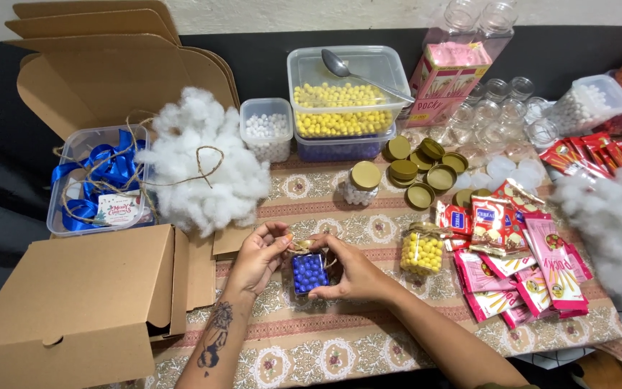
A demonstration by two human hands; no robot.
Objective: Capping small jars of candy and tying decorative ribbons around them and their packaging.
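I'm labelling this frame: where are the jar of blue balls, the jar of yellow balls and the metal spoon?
jar of blue balls [309,272], head view, its front face.
jar of yellow balls [422,253], head view, its side.
metal spoon [337,63], head view, its bowl.

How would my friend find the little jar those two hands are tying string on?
Start at the big brown cardboard box at the table's near left corner, then look just right of it, where the left hand and right hand meet. Between them sits the jar. It alone holds blue balls; the nearby jar holds yellow ones.
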